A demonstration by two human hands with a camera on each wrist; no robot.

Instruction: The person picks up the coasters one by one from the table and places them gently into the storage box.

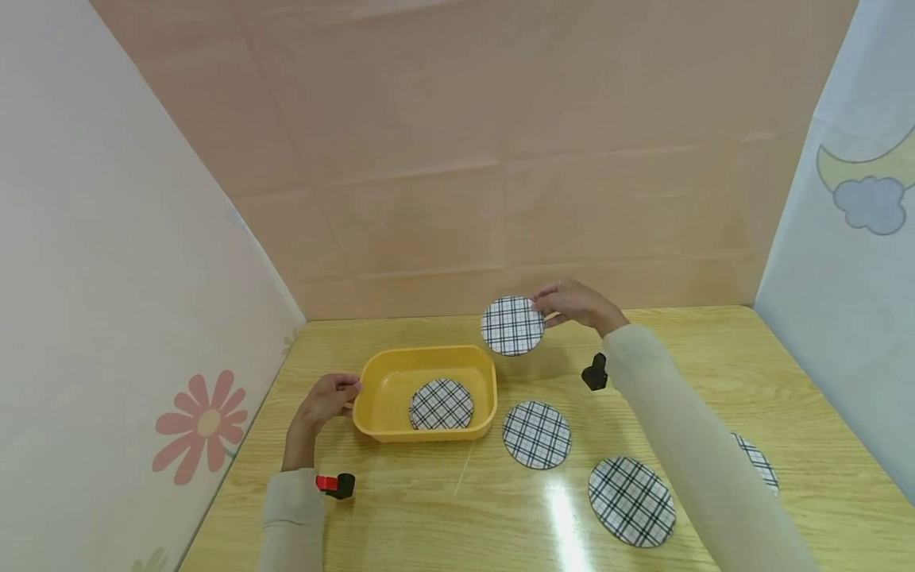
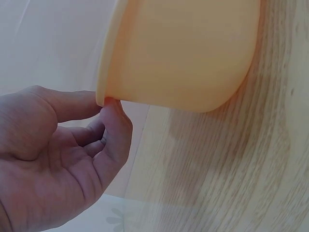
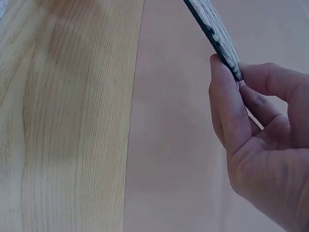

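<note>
- Checked disc [image 1: 511,325]: held in the air just past the far right corner of the yellow tub [image 1: 386,429], face toward the head camera, clear of the wooden table [image 1: 443,516].
- Right hand [image 1: 572,303]: thumb and fingertips [image 3: 227,96] pinch the disc at its right edge only; the right wrist view shows it edge-on, tilted. Arm reaches forward, sleeve crossing above the table right of the tub.
- Left hand [image 1: 323,403]: at the tub's left rim, thumb and forefinger closed on the lip [image 2: 107,100], other fingers curled loosely. Forearm lies along the table, wrist near the tub's left end.
- Already in the tub: 1 checked disc [image 1: 441,403], flat on the floor.
- Right of the tub on the table: 2 discs in full view [image 1: 536,434] [image 1: 632,501], 1 more partly hidden behind the right sleeve [image 1: 758,461].
- Risk, as judged: an edge pinch is slim; the disc could pivot or slip and drop outside the tub.
- Risk: the disc could catch the tub's rim and rest propped there.
- Risk: the left grip is light; a knock might slide the tub.
</note>
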